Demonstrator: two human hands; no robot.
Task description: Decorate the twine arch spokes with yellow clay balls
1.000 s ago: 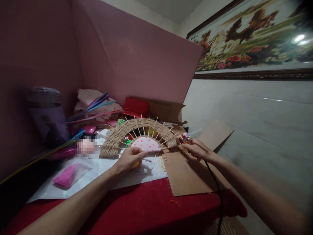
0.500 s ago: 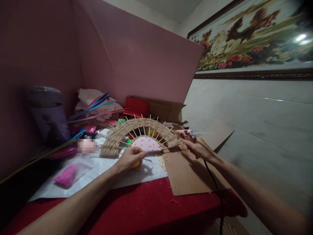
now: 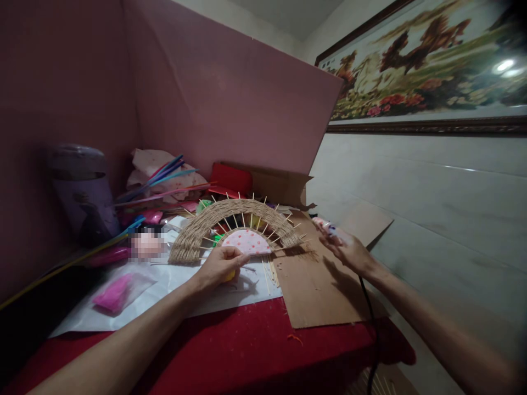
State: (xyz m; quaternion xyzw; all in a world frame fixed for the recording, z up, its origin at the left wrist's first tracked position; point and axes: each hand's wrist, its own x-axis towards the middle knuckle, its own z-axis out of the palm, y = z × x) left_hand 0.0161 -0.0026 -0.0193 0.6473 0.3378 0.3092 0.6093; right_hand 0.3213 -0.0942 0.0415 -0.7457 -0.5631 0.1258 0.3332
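My left hand (image 3: 220, 267) pinches the lower edge of a half-round fan (image 3: 189, 240). The fan has a wide band of twisted brown cord woven over thin sticks, and their tips stick out around the rim. At its centre is a half circle of pink dotted cloth (image 3: 245, 242). Right of the fan, my right hand (image 3: 349, 251) is wrapped round a corded glue gun (image 3: 328, 227) with a colourful patterned body, partly hidden by the fingers and blurred. The glue gun is apart from the fan. Its black cord (image 3: 373, 323) hangs down below the hand.
A cardboard sheet (image 3: 321, 299) and white paper (image 3: 173, 293) lie on the red tablecloth (image 3: 230, 345). Loose sticks (image 3: 269, 272) lie below the fan. At left are a pink packet (image 3: 113, 293), a purple container (image 3: 84, 197) and coloured pipe cleaners (image 3: 164, 174). A red box (image 3: 230, 180) stands behind.
My right hand has drawn the glue gun away from the fan's right end, to the right, and turned it. The left hand and the fan have stayed in place.
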